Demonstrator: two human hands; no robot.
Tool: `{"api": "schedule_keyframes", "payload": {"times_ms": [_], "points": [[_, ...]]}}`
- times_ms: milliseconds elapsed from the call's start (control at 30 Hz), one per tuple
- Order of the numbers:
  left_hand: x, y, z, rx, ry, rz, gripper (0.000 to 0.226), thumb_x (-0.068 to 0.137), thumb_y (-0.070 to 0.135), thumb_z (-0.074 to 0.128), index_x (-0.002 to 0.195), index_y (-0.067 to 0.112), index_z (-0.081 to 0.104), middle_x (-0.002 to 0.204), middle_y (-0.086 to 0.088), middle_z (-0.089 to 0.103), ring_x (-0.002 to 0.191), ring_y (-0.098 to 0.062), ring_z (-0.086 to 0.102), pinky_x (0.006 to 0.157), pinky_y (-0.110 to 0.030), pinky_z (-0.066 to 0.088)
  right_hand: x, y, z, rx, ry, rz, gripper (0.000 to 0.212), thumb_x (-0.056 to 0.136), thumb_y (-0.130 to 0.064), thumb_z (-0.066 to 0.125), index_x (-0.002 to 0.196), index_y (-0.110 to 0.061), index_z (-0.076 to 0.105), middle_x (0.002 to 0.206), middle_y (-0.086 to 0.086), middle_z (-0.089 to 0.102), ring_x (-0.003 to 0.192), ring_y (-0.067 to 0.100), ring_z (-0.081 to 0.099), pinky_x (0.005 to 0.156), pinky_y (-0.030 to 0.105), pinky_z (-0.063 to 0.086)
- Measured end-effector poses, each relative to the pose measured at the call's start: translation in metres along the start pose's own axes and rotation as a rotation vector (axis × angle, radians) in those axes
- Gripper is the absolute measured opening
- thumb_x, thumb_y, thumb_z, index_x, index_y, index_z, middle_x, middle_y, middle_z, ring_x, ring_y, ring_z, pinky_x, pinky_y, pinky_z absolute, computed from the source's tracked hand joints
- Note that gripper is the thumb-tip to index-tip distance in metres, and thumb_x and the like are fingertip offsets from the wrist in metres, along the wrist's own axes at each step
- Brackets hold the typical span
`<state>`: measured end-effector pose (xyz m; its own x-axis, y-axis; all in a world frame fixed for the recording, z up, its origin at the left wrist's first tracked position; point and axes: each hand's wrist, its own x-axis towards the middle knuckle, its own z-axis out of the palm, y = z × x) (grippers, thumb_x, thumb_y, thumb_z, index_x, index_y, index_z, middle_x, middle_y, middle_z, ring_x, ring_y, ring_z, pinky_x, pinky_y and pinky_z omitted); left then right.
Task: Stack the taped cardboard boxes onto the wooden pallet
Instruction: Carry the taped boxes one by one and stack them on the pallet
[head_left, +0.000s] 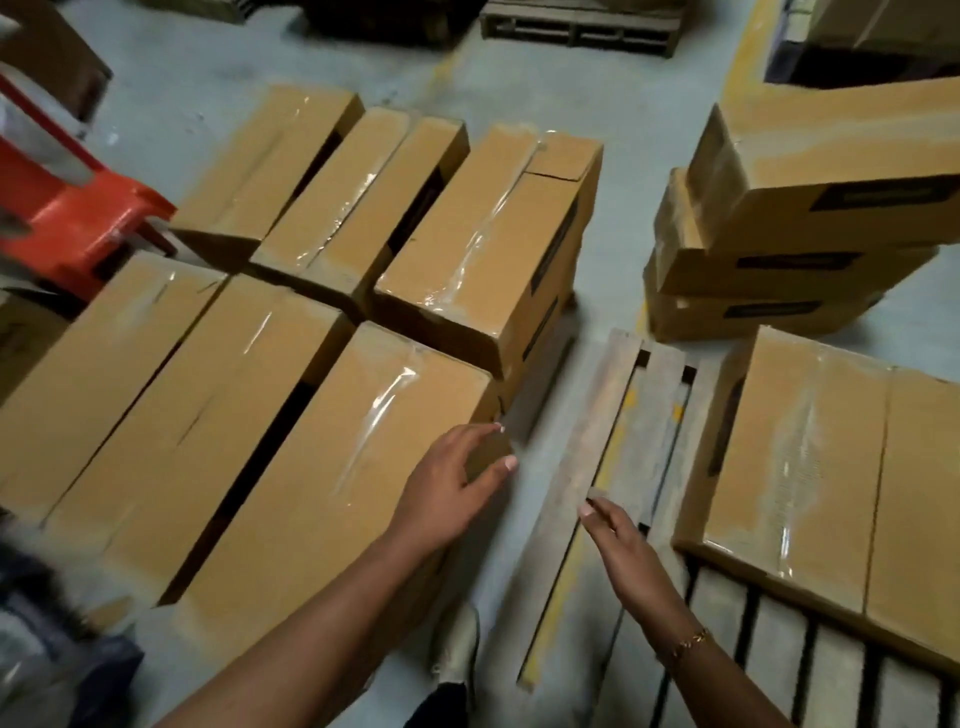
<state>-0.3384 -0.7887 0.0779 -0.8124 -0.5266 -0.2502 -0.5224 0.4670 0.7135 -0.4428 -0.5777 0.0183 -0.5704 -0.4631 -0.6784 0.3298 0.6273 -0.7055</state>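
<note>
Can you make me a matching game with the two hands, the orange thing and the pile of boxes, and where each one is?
Things:
1. left hand
2. right hand
3. orange thing
4. pile of three boxes

Places:
A. above the wooden pallet
B. at the far left
C. upper right, beyond the pallet
D. at the corner of the nearest box

Pairs: 1-D, 2-A, 3-B, 4-C

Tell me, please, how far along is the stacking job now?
Done: taped boxes already lie on the wooden pallet. In hand: the left hand reaches the corner of the nearest box, and the right hand hovers open over the pallet. Left: the group of boxes beside the pallet.
</note>
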Motion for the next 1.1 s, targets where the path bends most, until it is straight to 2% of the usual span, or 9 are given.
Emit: {"api": "schedule_keyframes", "payload": {"times_ms": [100,167,333,533,700,833,900,1000,1100], "points": [[-0.001,-0.061,-0.050,0.031,0.108,-0.149,0.047,0.097,0.053,0.060,0.139,0.031,0.057,0.138,0.012,0.055,0.118,-0.004,0.051,0.096,-0.029,0.044,0.003,-0.018,0.060,0.041,-0.114,0.057,0.075,0.096,-0.063,0.051,0.159,-0.026,0.033,0.164,-0.005,0.034,0.149,0.018,0.034,0.119,0.038,0.028],[-0.002,-0.112,-0.079,0.106,0.153,-0.247,0.049,0.098,0.052,0.059,0.139,0.025,0.057,0.141,0.005,0.056,0.117,-0.012,0.054,0.098,-0.034,0.045,0.009,-0.021,0.100,0.055,-0.177,0.094,0.086,0.089,-0.069,0.055,0.160,-0.027,0.031,0.164,-0.003,0.034,0.148,0.019,0.036,0.121,0.044,0.031],[-0.011,-0.222,-0.121,0.285,0.148,-0.474,0.073,0.097,0.057,0.058,0.155,0.016,0.038,0.158,-0.010,0.041,0.143,-0.034,0.037,0.114,-0.055,0.035,0.026,-0.014,0.186,0.127,-0.251,0.223,0.091,0.090,-0.057,0.067,0.163,-0.024,0.022,0.165,0.005,0.033,0.147,0.027,0.039,0.113,0.050,0.044],[-0.024,-0.287,-0.128,0.215,0.071,-0.639,0.090,0.095,0.064,0.055,0.162,0.016,0.019,0.165,-0.011,0.030,0.150,-0.034,0.031,0.119,-0.055,0.029,0.033,0.011,0.247,0.227,-0.256,0.366,0.110,0.084,-0.056,0.077,0.164,-0.023,0.009,0.167,0.006,0.026,0.146,0.030,0.040,0.108,0.056,0.047],[-0.029,-0.307,-0.125,-0.003,0.054,-0.711,0.088,0.097,0.061,0.055,0.163,0.014,0.021,0.166,-0.014,0.028,0.151,-0.035,0.030,0.121,-0.051,0.029,0.029,0.033,0.273,0.268,-0.303,0.373,0.123,0.059,-0.072,0.085,0.158,-0.033,0.023,0.160,-0.004,0.041,0.135,0.022,0.051,0.098,0.057,0.054],[-0.037,-0.297,-0.122,0.030,0.027,-0.716,0.083,0.097,0.061,0.055,0.159,0.013,0.029,0.156,-0.016,0.043,0.143,-0.039,0.041,0.114,-0.052,0.038,0.023,0.043,0.283,0.243,-0.323,0.305,0.074,0.085,-0.054,0.078,0.143,-0.047,0.032,0.142,-0.013,0.055,0.119,0.013,0.059,0.091,0.046,0.056],[-0.044,-0.284,-0.122,0.061,0.035,-0.683,0.074,0.099,0.056,0.055,0.156,0.014,0.034,0.143,-0.014,0.053,0.136,-0.039,0.048,0.105,-0.048,0.043,0.015,0.047,0.279,0.247,-0.311,0.240,0.070,0.089,-0.050,0.076,0.140,-0.055,0.029,0.139,-0.017,0.056,0.120,0.011,0.060,0.087,0.039,0.057],[-0.057,-0.253,-0.117,0.063,0.053,-0.631,0.067,0.101,0.046,0.056,0.158,0.020,0.032,0.153,-0.013,0.047,0.141,-0.036,0.043,0.110,-0.050,0.038,0.002,0.064,0.265,0.274,-0.256,0.190,0.065,0.087,-0.050,0.077,0.129,-0.067,0.030,0.140,-0.021,0.054,0.125,0.009,0.058,0.103,0.046,0.053],[-0.068,-0.218,-0.107,0.029,0.038,-0.573,0.068,0.096,0.051,0.055,0.156,0.026,0.035,0.152,-0.010,0.050,0.139,-0.034,0.046,0.111,-0.055,0.039,-0.011,0.086,0.245,0.323,-0.227,0.184,0.073,0.080,-0.057,0.079,0.131,-0.071,0.030,0.139,-0.022,0.058,0.122,0.006,0.061,0.103,0.047,0.054]]}}
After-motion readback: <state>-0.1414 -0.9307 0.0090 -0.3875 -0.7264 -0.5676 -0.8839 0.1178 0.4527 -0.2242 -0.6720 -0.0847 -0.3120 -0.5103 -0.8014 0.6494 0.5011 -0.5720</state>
